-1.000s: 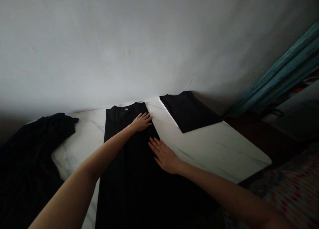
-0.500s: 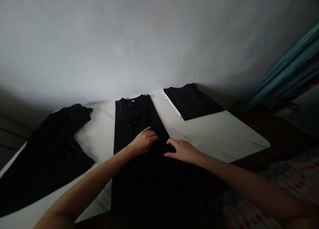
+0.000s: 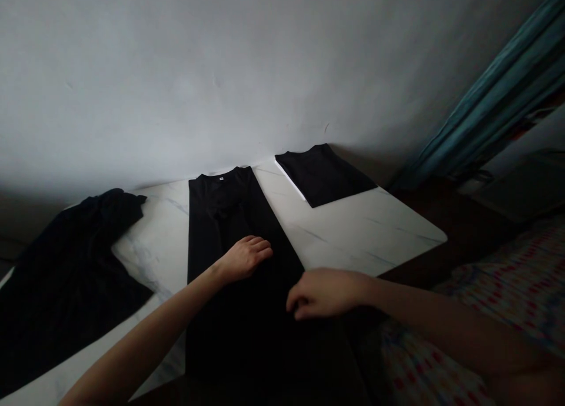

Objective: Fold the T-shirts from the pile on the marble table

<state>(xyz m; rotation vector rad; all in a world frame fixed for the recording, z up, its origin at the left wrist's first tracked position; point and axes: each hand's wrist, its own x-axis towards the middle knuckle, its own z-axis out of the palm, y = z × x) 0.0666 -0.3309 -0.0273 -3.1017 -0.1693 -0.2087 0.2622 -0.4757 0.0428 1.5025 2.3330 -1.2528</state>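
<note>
A long-folded black shirt (image 3: 233, 206) lies on the table, its neckline with a small white label toward the wall. My left hand (image 3: 247, 257) rests on the middle of the shirt, palm down, fingers bent slightly over the cloth and holding nothing. Lower, along the right side of the shirt, is my right hand (image 3: 324, 294), a little blurred. Its thumb and fingers are curled together at the dark cloth and appear to pinch it. The lower part of the shirt is too dark to make out its folds.
A neatly folded dark garment (image 3: 326, 173) with a white edge lies at the back right. On the left is a crumpled black garment (image 3: 83, 270). The marbled white table (image 3: 366, 235) meets a pale wall (image 3: 247, 70). A teal curtain (image 3: 481, 94) hangs at the right.
My right hand has come nearer to me along the shirt's right side, its fingers closing from apart to curled. My left hand stays on the shirt. The view has turned slightly right.
</note>
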